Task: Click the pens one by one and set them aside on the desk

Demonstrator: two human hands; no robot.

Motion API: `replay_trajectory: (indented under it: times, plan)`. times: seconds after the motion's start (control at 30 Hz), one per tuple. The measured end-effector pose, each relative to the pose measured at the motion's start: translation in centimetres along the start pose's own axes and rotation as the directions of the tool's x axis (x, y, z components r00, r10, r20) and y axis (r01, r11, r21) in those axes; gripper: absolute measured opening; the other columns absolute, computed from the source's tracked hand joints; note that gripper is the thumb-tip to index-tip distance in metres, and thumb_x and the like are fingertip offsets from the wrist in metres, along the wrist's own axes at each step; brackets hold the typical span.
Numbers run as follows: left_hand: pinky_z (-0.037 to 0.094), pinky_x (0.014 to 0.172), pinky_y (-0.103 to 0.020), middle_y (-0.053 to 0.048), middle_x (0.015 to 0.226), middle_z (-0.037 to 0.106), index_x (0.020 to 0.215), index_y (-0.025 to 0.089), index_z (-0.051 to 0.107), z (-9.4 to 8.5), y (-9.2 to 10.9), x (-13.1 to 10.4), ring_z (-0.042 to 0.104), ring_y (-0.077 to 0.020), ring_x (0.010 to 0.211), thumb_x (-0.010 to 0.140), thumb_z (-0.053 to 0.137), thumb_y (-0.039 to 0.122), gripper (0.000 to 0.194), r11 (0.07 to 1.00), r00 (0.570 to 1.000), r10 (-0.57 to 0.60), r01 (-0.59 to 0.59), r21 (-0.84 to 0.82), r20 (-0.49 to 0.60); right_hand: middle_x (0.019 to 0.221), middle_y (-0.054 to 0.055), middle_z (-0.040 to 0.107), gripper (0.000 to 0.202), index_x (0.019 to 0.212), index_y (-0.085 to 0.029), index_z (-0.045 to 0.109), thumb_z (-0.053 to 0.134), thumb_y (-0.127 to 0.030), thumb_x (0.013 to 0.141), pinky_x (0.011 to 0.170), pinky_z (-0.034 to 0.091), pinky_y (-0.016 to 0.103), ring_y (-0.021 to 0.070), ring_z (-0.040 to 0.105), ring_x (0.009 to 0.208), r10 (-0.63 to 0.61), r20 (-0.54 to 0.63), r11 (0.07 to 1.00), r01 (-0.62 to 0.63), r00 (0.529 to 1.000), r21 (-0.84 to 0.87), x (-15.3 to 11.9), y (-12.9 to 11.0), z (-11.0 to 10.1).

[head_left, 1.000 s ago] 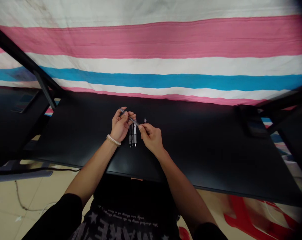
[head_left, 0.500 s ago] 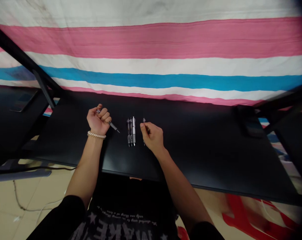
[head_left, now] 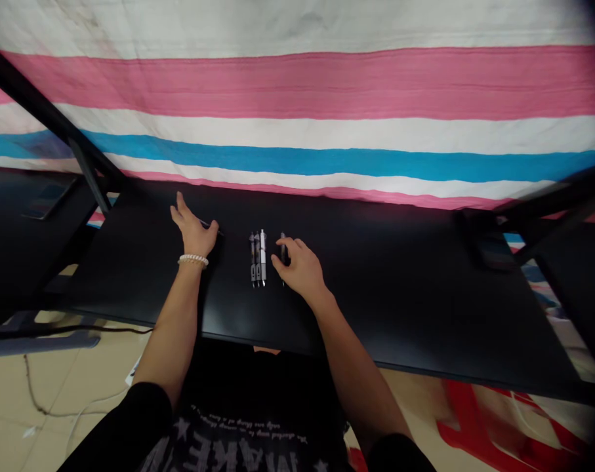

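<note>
My left hand (head_left: pixel 195 231) is raised over the left part of the black table, fingers stretched out and a pale beaded bracelet at its wrist. A slim pen (head_left: pixel 206 224) sits at its thumb, partly hidden by the hand. My right hand (head_left: pixel 301 265) hovers around a dark pen (head_left: pixel 283 252), with thumb and forefinger apart over it; part of that pen is covered. Between the hands lie two dark pens (head_left: pixel 255 259) and a white pen (head_left: pixel 263 252), side by side with tips toward me.
The black table (head_left: pixel 400 295) backs onto a striped cloth (head_left: pixel 327 85). A dark phone-like object (head_left: pixel 494 249) lies at its right end, beside black frame bars. Another phone-like object (head_left: pixel 48 200) is on the left table. A red stool (head_left: pixel 469 419) stands below.
My left hand has turned over and uncurled from a fist around the pen, which has swung up with it. My right thumb and forefinger have spread apart at the dark pen.
</note>
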State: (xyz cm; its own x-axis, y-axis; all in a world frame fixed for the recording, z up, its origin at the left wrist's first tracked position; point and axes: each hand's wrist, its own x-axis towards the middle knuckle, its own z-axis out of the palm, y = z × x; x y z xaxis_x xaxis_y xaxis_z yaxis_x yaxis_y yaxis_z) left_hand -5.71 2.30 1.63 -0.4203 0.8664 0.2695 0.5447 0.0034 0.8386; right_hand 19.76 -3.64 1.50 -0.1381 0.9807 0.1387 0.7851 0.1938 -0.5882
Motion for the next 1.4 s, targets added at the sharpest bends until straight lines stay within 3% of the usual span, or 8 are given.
replay_trajectory:
  times: [0.23, 0.4, 0.67, 0.87, 0.97, 1.07, 1.27, 1.4]
  plan:
    - [0.023, 0.116, -0.066, -0.029, 0.141, 0.038, 0.136, 0.008, 0.056, 0.9, 0.1, -1.5, 0.036, -0.0491, 0.137, 0.072, 0.076, 0.022, 0.069, 0.974, 0.999, -0.012, 0.018, 0.224, -0.031, 0.068, 0.001, 0.067, 0.024, 0.11, -0.025, 0.072, 0.067, -0.032, 0.087, 0.056, 0.033, 0.028, 0.0198, 0.061, 0.064, 0.034, 0.096, 0.994, -0.024, 0.995, -0.103, 0.1, -0.3, -0.6]
    - [0.041, 0.107, -0.056, -0.021, 0.114, 0.057, 0.123, 0.012, 0.067, 0.7, 0.5, -1.6, 0.056, -0.0372, 0.116, 0.087, 0.054, 0.014, 0.038, 0.907, 0.997, -0.028, -0.006, 0.421, 0.074, 0.068, 0.0, 0.068, 0.022, 0.107, -0.024, 0.074, 0.063, -0.023, 0.087, 0.061, 0.038, 0.028, 0.0181, 0.062, 0.063, 0.032, 0.159, 0.997, -0.021, 0.987, -0.07, 0.2, -0.1, -1.0]
    - [0.041, 0.107, -0.059, -0.021, 0.115, 0.059, 0.106, 0.013, 0.071, -0.6, -0.7, 0.0, 0.055, -0.0377, 0.118, 0.085, 0.058, 0.01, 0.025, 0.9, 0.998, 0.063, -0.043, 0.435, -0.032, 0.078, 0.004, 0.071, 0.02, 0.1, -0.02, 0.072, 0.054, -0.022, 0.093, 0.069, 0.049, 0.031, 0.018, 0.065, 0.068, 0.03, -0.089, 0.978, -0.011, 0.996, 0.207, 0.2, 0.2, 0.0]
    - [0.048, 0.106, -0.049, -0.014, 0.12, 0.066, 0.108, 0.018, 0.067, 1.7, 1.5, -1.7, 0.062, -0.0282, 0.116, 0.087, 0.071, 0.03, 0.025, 0.979, 0.992, 0.126, -0.121, -0.163, 0.017, 0.088, 0.002, 0.07, 0.014, 0.105, -0.023, 0.056, 0.052, -0.034, 0.097, 0.062, 0.054, 0.028, 0.0136, 0.068, 0.066, 0.072, -0.072, 0.741, -0.005, 0.995, 0.671, 0.0, -0.3, 0.7]
    - [0.059, 0.086, -0.039, -0.013, 0.108, 0.074, 0.116, 0.017, 0.064, 3.5, 3.3, -3.7, 0.073, -0.022, 0.092, 0.085, 0.074, 0.048, 0.045, 0.779, 0.917, 0.038, 0.221, -0.587, 0.397, 0.082, -0.001, 0.069, 0.02, 0.095, -0.025, 0.049, 0.062, -0.04, 0.093, 0.057, 0.051, 0.025, 0.011, 0.063, 0.061, 0.036, -0.017, 0.621, -0.009, 0.999, 0.784, -0.1, -1.0, 0.9]
    - [0.061, 0.074, -0.033, -0.013, 0.1, 0.077, 0.112, 0.016, 0.067, 4.2, 4.6, -5.5, 0.076, -0.0207, 0.082, 0.08, 0.08, 0.051, 0.05, 0.631, 0.792, 0.06, 0.441, -0.638, 0.607, 0.078, -0.002, 0.069, 0.031, 0.09, -0.024, 0.051, 0.071, -0.047, 0.088, 0.057, 0.051, 0.024, 0.0098, 0.061, 0.06, 0.016, 0.011, 0.552, -0.018, 1.0, 0.834, 0.0, -1.6, 0.9]
    - [0.062, 0.077, -0.031, -0.009, 0.093, 0.078, 0.097, 0.016, 0.069, 3.7, 5.2, -5.2, 0.077, -0.0196, 0.084, 0.074, 0.088, 0.041, 0.039, 0.475, 0.873, -0.057, 0.45, -0.756, 0.484, 0.071, 0.001, 0.072, 0.047, 0.097, -0.02, 0.067, 0.069, -0.064, 0.084, 0.044, 0.052, 0.025, 0.0121, 0.063, 0.049, 0.023, 0.253, 0.381, -0.243, 0.967, 0.892, 0.4, -1.2, 1.1]
    - [0.062, 0.08, -0.033, -0.007, 0.089, 0.076, 0.097, 0.015, 0.07, 4.1, 5.0, -5.1, 0.076, -0.0193, 0.083, 0.072, 0.089, 0.039, 0.04, 0.436, 0.893, -0.089, 0.434, -0.788, 0.442, 0.069, 0.001, 0.072, 0.033, 0.092, -0.021, 0.077, 0.071, -0.053, 0.087, 0.051, 0.059, 0.029, 0.0142, 0.066, 0.053, 0.102, 0.086, 0.463, -0.124, 0.991, 0.878, 0.0, -1.4, 1.4]
